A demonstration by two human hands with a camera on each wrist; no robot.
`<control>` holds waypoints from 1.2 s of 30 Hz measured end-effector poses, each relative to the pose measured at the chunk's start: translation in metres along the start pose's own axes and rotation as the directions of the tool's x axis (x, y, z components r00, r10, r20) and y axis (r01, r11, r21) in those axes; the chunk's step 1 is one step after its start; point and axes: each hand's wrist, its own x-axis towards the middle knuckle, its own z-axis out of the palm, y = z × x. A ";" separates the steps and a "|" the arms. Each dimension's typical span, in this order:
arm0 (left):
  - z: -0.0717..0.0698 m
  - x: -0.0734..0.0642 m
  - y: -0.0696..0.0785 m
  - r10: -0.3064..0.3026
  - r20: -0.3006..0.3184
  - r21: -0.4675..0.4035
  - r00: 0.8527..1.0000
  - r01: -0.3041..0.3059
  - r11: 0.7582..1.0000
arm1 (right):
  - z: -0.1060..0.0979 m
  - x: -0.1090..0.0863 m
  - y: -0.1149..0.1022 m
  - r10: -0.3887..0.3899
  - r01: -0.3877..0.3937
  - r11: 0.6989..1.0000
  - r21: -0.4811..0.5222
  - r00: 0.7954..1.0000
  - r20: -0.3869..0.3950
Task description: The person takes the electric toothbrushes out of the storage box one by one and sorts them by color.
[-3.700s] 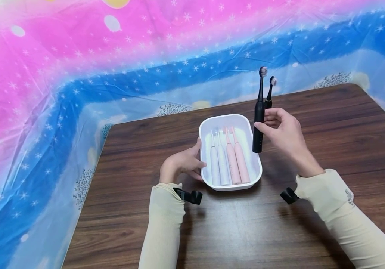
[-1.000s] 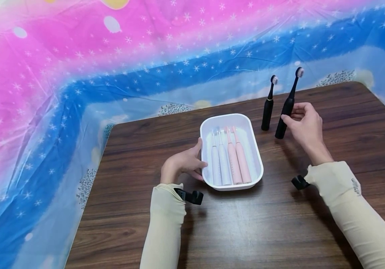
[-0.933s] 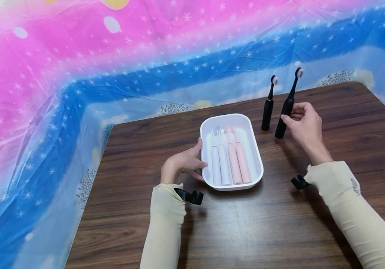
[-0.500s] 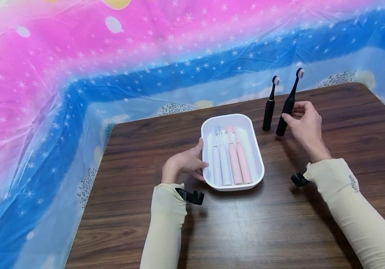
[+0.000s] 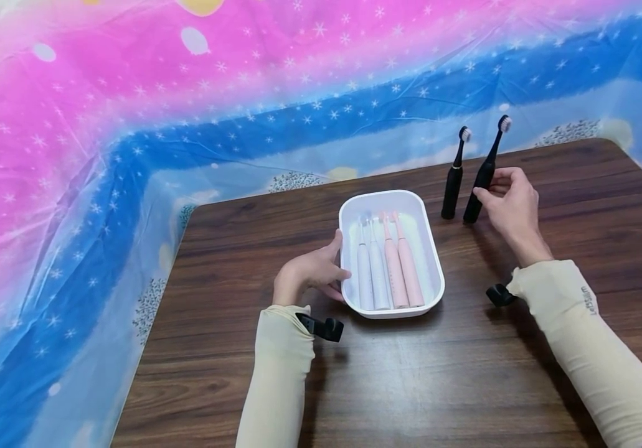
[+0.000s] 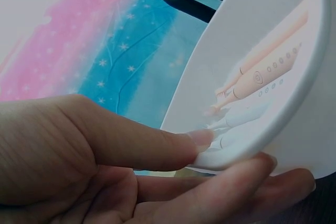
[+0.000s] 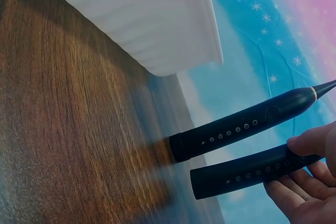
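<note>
My left hand point(image 5: 314, 269) grips the left rim of a white plastic box point(image 5: 437, 292), thumb over the inside and fingers beneath the edge in the left wrist view. Two white electric toothbrushes point(image 5: 378, 274) and two pink ones point(image 5: 408, 270) lie side by side in it. To the right of the box, my right hand point(image 5: 514, 208) pinches a black electric toothbrush point(image 5: 482, 177) by its handle, tilted slightly, head up. Whether its base touches the table is unclear. Just left of it, a second black electric toothbrush point(image 5: 451, 193) stands upright, apart from the hand.
The brown wood-grain table point(image 5: 225, 348) has its far edge close behind the standing toothbrush. A pink and blue patterned cloth point(image 5: 242, 93) hangs behind and beside the table. Black wrist cameras point(image 5: 326, 330) jut from both cuffs.
Over the earlier frames, the right hand carried the black toothbrush from the box's right edge rightward, past the standing one. Lately it shifted slightly farther from me. The left hand kept its hold.
</note>
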 end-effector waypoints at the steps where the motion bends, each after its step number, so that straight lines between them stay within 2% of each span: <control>1: 0.000 0.000 0.000 0.001 0.000 0.002 1.000 -0.001 1.000 | 0.000 0.001 0.000 0.002 -0.002 1.000 0.000 1.000 0.001; 22: 0.002 0.004 -0.005 0.015 -0.013 0.009 1.000 -0.015 1.000 | 0.013 0.011 0.012 -0.006 0.005 1.000 -0.007 1.000 -0.023; 36: 0.003 0.006 -0.005 0.024 -0.006 -0.002 1.000 -0.024 1.000 | 0.018 0.010 0.011 -0.078 0.076 0.996 -0.036 0.996 -0.046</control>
